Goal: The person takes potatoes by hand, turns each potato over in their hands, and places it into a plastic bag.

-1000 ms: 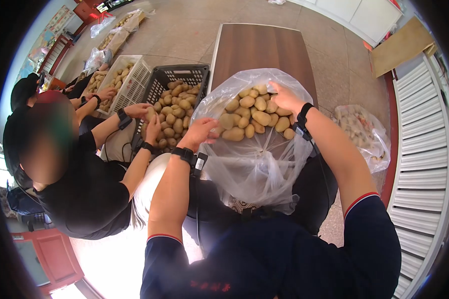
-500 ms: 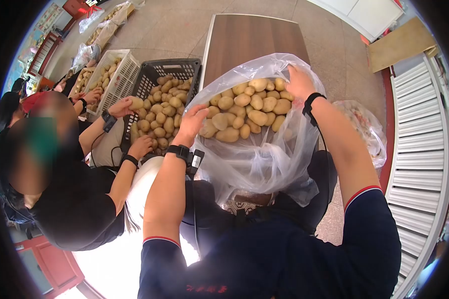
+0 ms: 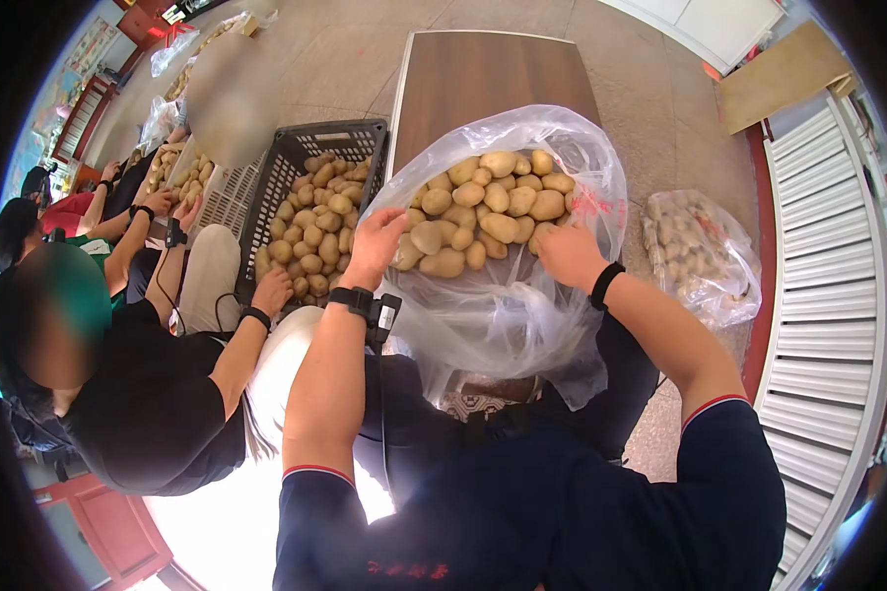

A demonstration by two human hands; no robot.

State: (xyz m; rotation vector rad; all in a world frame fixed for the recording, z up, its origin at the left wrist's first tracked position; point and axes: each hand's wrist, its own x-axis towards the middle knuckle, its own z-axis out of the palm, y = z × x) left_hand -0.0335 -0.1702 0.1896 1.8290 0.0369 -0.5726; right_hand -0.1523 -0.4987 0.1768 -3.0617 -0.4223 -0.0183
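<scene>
Potatoes (image 3: 500, 228) lie heaped in the unclosed bag (image 3: 498, 320), left hand (image 3: 375, 243) at its rim, right hand (image 3: 573, 260) beside them, both grips unclear.

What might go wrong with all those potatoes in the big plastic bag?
The clear bag lies wide open, so potatoes might roll out toward the person's lap. Its plastic looks thin and might tear if the hands, left and right, pull hard.

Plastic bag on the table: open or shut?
Open: the clear bag's mouth is spread wide, with the potatoes inside plainly exposed.
</scene>
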